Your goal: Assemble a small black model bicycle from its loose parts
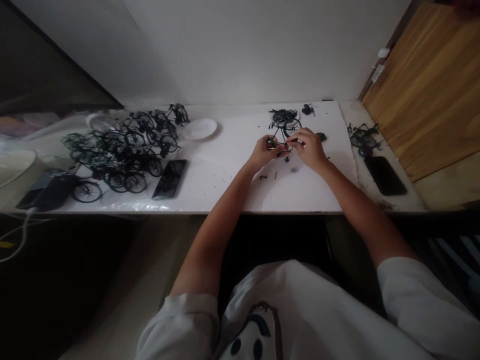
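Between my two hands is a small black model bicycle (280, 134), one spoked wheel pointing away from me. My left hand (264, 152) is closed on the left part of its frame. The fingers of my right hand (308, 148) pinch at the frame's near right side; any small part between them is too small to make out. Just beyond lie more black bicycle parts (279, 115). On the white board near my wrists are a small dark piece (263, 177), a thin pin (276, 175) and a small round piece (293, 170).
Many model bicycles (123, 150) crowd the left side, beside a white dish (200, 128) and a phone (170, 179). Another dark phone (385, 175) and more bicycle parts (363, 136) lie at the right. A wooden panel (431, 90) stands beyond them. The white board (225, 200) ends at the near edge.
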A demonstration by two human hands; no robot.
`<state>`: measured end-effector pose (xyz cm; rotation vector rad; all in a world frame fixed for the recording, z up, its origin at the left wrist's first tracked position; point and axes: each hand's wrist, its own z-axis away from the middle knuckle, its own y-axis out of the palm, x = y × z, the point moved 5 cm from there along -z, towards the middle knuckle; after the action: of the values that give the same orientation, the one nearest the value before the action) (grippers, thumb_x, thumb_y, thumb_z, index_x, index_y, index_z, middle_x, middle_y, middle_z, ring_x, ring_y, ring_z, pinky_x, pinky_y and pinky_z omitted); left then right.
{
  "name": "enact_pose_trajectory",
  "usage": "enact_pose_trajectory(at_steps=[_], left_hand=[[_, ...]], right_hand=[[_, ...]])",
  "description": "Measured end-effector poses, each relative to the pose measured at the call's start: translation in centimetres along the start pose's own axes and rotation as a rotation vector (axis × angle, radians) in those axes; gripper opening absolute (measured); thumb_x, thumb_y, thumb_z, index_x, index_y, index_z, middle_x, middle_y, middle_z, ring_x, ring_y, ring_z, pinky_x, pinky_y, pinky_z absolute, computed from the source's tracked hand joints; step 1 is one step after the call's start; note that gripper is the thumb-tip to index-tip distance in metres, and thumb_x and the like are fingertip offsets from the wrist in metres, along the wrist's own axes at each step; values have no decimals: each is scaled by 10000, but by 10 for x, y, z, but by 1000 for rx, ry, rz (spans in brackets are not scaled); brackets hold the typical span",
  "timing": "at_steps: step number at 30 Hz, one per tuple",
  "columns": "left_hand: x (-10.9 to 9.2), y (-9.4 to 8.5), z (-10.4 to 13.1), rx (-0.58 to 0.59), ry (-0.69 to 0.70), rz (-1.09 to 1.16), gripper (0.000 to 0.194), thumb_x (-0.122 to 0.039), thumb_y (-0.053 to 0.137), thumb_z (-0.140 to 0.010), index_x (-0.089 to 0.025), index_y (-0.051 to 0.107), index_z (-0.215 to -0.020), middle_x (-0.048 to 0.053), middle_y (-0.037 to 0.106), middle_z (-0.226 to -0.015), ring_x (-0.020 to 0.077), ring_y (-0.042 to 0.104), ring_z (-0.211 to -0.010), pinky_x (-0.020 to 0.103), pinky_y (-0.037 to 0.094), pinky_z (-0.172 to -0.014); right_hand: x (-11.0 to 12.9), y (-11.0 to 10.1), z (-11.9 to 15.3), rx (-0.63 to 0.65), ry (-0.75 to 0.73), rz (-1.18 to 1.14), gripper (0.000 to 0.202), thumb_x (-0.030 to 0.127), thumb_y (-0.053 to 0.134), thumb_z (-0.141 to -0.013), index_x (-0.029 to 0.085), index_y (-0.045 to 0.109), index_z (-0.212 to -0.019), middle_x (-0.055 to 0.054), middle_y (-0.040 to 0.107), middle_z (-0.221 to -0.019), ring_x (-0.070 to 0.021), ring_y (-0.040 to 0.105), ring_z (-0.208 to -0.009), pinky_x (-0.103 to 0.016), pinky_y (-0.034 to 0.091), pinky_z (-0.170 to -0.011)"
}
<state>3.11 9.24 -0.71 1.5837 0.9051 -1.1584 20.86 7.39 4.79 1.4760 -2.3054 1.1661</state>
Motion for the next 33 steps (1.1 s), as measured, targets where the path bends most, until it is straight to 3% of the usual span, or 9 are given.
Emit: enact_pose_trajectory(at_steps=[6,14,21,26,29,33], left_hand=[[0,3,2,43,-32,31,445,-199,909,-869,-205,496,-1035,93,814,-961,253,844,-956,531,664,-1028],[1,2,1,50,-38,81,491,-252,954,-840,-206,506,-1037,89,835,-964,248,847,-1012,497,647,-1069],[8,1,-3,88,-38,92,499,-276,971,-816,-197,530,-1035,124,839,-997,254,853,-982,498,651,-1063],[6,2,-1,79,-45,118,518,-273,985,-798,-208,522,-1022,101,841,-968,253,850,-1009,491,650,-1073],[5,3,0,71,-51,119,525,-267,982,-802,-202,517,-1035,98,839,-967,256,852,-994,496,657,-1060],[6,4,1,71,-55,124,517,-252,981,-800,-202,520,-1029,97,838,-964,259,852,-1001,490,659,-1061]], right_hand=[[3,-4,2,-89,18,-16,224,190,745,-947,270,853,-1127,-67,837,-1063,-255,748,-912,-393,607,-815],[6,-6,2,-54,59,-70,245,260,751,-977,330,869,-1180,-38,868,-1042,-273,796,-1003,-466,626,-995],[5,-1,1,-8,-3,-106,394,372,716,-1027,349,775,-1415,-44,849,-1140,-262,773,-1051,-454,637,-987],[4,-5,0,-143,25,-62,274,480,803,-979,350,866,-1211,-48,785,-991,-262,733,-1000,-452,627,-976],[3,-7,1,-220,54,-75,207,457,857,-936,324,893,-1090,-50,771,-927,-252,728,-897,-449,634,-923],[6,-8,3,-229,89,-101,128,393,893,-898,303,899,-988,-60,808,-909,-266,745,-867,-476,646,-919]])
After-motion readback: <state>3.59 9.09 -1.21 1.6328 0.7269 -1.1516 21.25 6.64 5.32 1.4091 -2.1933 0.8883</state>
